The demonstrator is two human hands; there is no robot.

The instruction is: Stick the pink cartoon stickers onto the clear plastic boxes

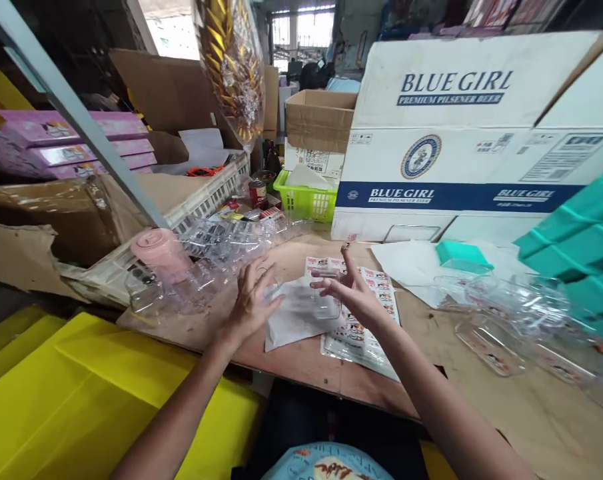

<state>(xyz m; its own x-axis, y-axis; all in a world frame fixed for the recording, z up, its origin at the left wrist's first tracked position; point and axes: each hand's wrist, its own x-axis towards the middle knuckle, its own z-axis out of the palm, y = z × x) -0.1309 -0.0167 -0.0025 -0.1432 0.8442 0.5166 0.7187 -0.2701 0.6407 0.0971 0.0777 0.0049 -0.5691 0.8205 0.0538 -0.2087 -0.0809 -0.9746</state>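
Note:
My left hand [254, 297] is over the left edge of a white paper sheet [286, 323], its fingers apart and holding nothing I can make out. My right hand [356, 290] hovers above the sheet's right side with fingers spread. A small printed sticker [350, 241] clings to a raised fingertip of it. Between the hands a clear plastic box [326, 307] lies on the paper, partly behind the right fingers. Sticker sheets [384, 293] with cartoon prints lie under and beside the right hand and wrist.
Clear plastic pieces [221, 243] and a pink lidded container [161, 253] crowd the left. Several stickered clear lids [496, 343] lie right, near a teal box [464, 257] and teal trays [576, 233]. Behind stand a large white carton [461, 153] and a green basket [308, 200].

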